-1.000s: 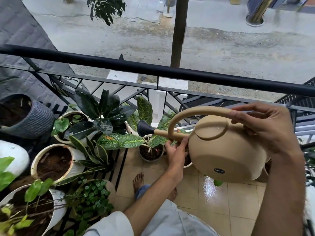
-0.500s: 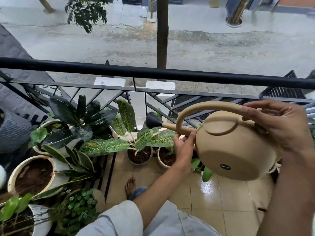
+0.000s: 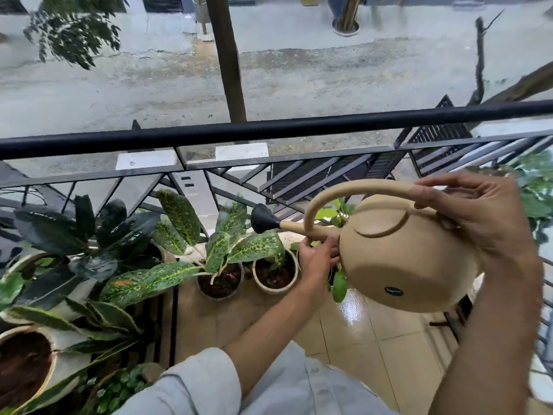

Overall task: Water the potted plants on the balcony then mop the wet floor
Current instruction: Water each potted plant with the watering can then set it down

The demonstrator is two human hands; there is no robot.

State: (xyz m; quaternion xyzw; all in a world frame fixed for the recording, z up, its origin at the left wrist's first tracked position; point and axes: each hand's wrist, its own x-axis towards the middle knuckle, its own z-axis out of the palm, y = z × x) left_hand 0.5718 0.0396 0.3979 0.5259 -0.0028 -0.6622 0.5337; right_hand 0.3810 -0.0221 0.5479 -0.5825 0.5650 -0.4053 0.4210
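A round beige watering can hangs tilted to the left above the balcony floor. My right hand grips the rear end of its arched handle. My left hand holds the base of the spout from below. The black rose at the spout's tip hovers above a speckled-leaf plant in a dark pot and next to a cream pot of dark soil. No stream of water shows. More green leaves sit partly hidden behind the can.
A black metal railing runs across in front of me, with the street below. Several potted plants crowd the left side, including a big white pot. The beige tiled floor shines wet under the can. A leafy plant stands at the right edge.
The view has swung to the right, so the left pots have slid out of frame. Can and both hands keep their grip; the rose now hovers over the speckled plant and cream pot.
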